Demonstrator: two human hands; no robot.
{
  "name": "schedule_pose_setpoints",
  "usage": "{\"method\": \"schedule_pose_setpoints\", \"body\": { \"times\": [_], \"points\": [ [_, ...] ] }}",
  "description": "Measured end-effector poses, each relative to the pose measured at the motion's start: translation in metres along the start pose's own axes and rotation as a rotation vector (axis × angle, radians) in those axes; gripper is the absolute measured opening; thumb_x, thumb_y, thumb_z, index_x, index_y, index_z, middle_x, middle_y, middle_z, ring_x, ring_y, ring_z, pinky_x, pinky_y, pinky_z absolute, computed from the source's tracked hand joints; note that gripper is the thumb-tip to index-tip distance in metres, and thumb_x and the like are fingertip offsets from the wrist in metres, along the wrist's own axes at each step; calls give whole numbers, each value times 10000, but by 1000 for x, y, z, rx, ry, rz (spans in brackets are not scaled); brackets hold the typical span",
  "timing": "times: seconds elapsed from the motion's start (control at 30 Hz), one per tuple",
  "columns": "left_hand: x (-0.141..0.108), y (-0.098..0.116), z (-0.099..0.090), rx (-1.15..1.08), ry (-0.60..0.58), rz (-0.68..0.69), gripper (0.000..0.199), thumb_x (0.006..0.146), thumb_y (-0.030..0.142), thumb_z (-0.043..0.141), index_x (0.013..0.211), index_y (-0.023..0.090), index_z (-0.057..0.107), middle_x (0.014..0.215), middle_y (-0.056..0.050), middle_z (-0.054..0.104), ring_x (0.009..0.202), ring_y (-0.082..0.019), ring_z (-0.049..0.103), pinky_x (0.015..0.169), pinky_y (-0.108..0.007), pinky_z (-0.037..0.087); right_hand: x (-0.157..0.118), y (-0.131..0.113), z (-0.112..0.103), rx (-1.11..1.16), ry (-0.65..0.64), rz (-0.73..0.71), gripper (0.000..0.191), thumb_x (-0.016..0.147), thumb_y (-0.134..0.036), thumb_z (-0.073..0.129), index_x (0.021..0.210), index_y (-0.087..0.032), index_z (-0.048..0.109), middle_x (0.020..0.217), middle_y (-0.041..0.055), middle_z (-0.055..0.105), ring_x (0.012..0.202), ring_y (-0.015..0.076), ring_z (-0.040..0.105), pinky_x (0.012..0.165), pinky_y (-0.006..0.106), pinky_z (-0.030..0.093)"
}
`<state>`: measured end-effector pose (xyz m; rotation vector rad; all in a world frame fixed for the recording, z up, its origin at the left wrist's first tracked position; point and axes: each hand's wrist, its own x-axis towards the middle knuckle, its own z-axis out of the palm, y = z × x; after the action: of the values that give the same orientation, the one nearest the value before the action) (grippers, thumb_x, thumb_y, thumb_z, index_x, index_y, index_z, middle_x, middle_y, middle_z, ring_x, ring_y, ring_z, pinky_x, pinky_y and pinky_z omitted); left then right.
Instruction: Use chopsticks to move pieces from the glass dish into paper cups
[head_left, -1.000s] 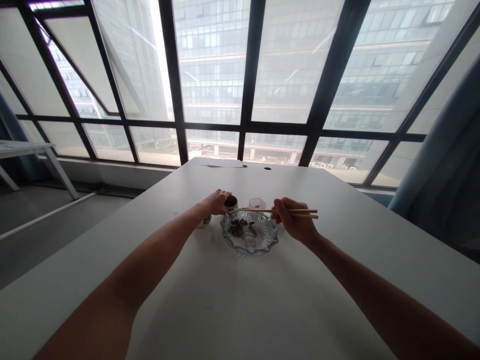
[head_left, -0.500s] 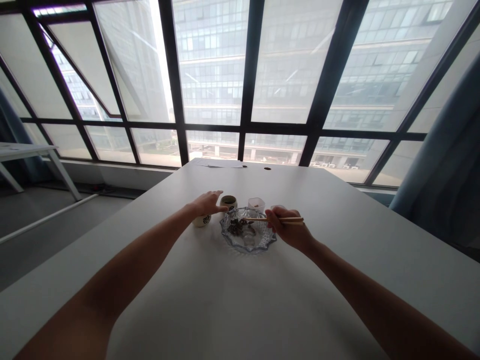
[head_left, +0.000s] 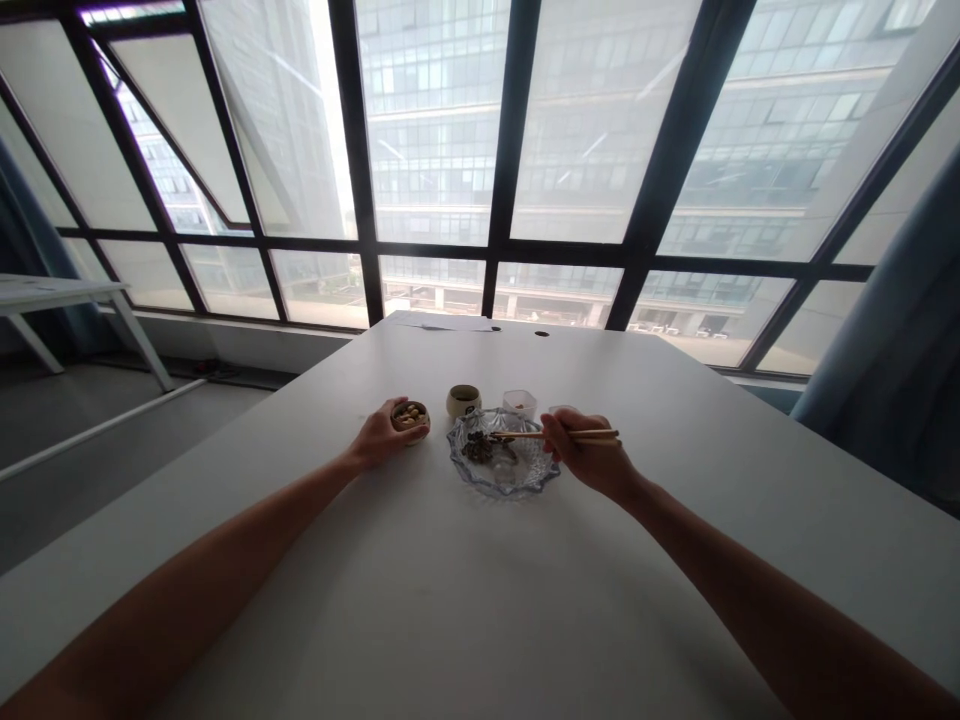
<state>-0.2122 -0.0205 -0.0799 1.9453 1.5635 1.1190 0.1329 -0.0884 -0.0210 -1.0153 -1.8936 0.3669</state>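
My left hand [head_left: 381,432] is wrapped around a small round cup [head_left: 418,436] filled with pale, nut-like pieces. My right hand [head_left: 589,452] grips a pair of wooden chopsticks [head_left: 523,434] that point left. Their tips reach over a scalloped clear glass dish [head_left: 536,483], near a clump of dark, dried-looking pieces [head_left: 480,446] inside it. Behind the dish stands a second round cup [head_left: 464,401] with a dark mark on its side. A clear plastic container [head_left: 519,402] with a little something reddish sits beside it. Another clear container [head_left: 564,409] is partly hidden behind my right hand.
Everything stands on a long white table [head_left: 450,590]. White paper [head_left: 442,322] lies at its far end, near two dark round holes. Another white table [head_left: 60,292] is at the left, a blue curtain [head_left: 892,290] at the right, and large windows ahead.
My left hand has moved left from beside the second cup and closed around the cup of nut-like pieces. The right hand and chopsticks stay over the dish. The view has shifted slightly.
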Motion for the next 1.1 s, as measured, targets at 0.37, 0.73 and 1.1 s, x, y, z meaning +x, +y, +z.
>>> {"method": "schedule_pose_setpoints", "body": {
  "times": [0.37,0.73,1.1],
  "points": [
    [-13,10,5,92,150,202,723,646,528,789,1238,172,575,1249,-131,664,1147,-310,645,1037,-453,503,2,5,-7,-15,17,59,504,936,-633,506,675,-214,607,542,43,667,429,159,597,417,261,473],
    [-6,4,4,-94,126,-18,886,609,630,795,1288,103,580,1197,-178,700,1116,-328,667,1007,-466,515,1,0,-5,-51,-50,-15,496,970,-582,475,646,-215,556,538,29,638,431,136,585,449,243,475],
    [19,15,-5,115,4,120,839,785,655,631,1401,105,487,1395,-212,581,1272,-346,575,1049,-479,474,4,11,-14,6,-21,9,482,960,-570,500,648,-211,572,545,36,665,431,148,613,449,252,487]
  ]
}}
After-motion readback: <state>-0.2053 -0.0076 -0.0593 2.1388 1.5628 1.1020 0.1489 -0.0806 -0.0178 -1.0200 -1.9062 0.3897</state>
